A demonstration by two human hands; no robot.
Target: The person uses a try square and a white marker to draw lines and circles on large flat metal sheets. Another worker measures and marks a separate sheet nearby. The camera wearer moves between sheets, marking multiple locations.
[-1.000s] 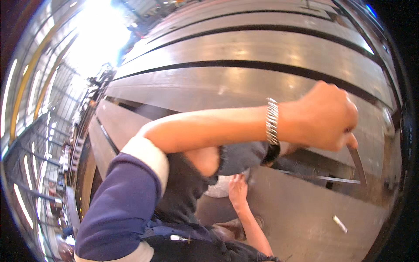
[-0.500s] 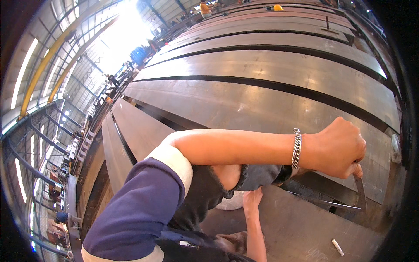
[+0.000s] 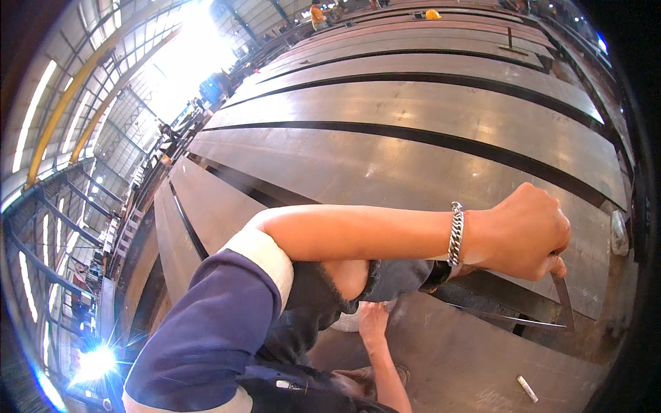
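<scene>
The right hand [image 3: 375,323] lies flat on the steel plate [image 3: 441,358] below, holding nothing. The left hand [image 3: 527,230], crossed over, is fisted round a thin metal strip [image 3: 563,299] hanging beneath it. That edge could slip and cut.

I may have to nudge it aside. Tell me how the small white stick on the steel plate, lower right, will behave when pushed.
The white stick looks short and round, so it would probably roll or skid on the smooth steel plate. It seems light for its size. If it is chalk, which I cannot tell, it may snap under pressure.
</scene>
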